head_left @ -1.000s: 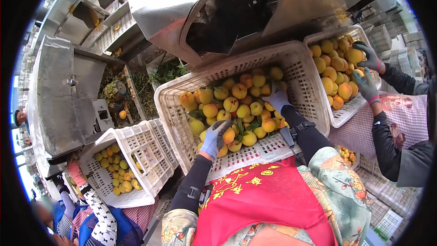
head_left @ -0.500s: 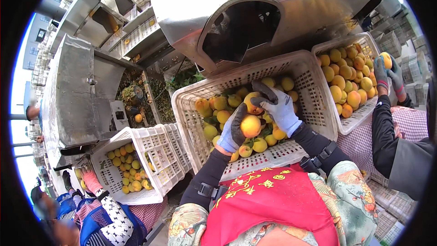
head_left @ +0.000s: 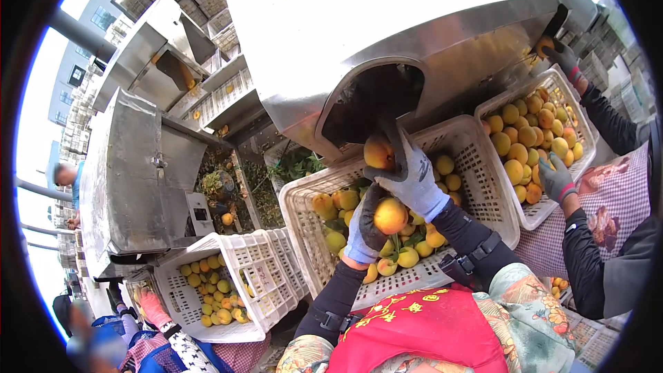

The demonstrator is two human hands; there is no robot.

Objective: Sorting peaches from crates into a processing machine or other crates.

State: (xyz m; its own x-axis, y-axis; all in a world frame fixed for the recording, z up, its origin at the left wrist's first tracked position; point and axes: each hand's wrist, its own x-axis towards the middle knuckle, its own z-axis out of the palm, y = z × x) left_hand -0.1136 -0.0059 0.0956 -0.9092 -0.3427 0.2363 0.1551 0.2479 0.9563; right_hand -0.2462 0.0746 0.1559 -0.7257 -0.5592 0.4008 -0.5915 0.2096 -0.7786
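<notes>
My right hand [head_left: 416, 178], in a light blue glove with dark fingers, grips an orange-red peach [head_left: 379, 152] just below the dark opening [head_left: 373, 100] of a metal machine. Close under it, my left hand [head_left: 364, 229], gloved the same way, has its fingers curled around another yellow-orange peach [head_left: 391, 215]. Both hands are over a white slotted crate [head_left: 487, 183] that holds several yellow and greenish peaches [head_left: 407, 257] among a few green leaves.
A second crate of peaches [head_left: 545, 214] stands at the right, where a co-worker's gloved hands [head_left: 556, 178] reach. At the lower left another white crate [head_left: 252, 331] holds peaches beside a co-worker's pink glove [head_left: 153, 307]. The metal housing [head_left: 476, 34] overhangs my crate's far side.
My right hand has lifted its peach away from the left hand, toward the machine's opening. At the right, the co-worker's hands have parted, one holding a peach near the machine. The view has shifted.
</notes>
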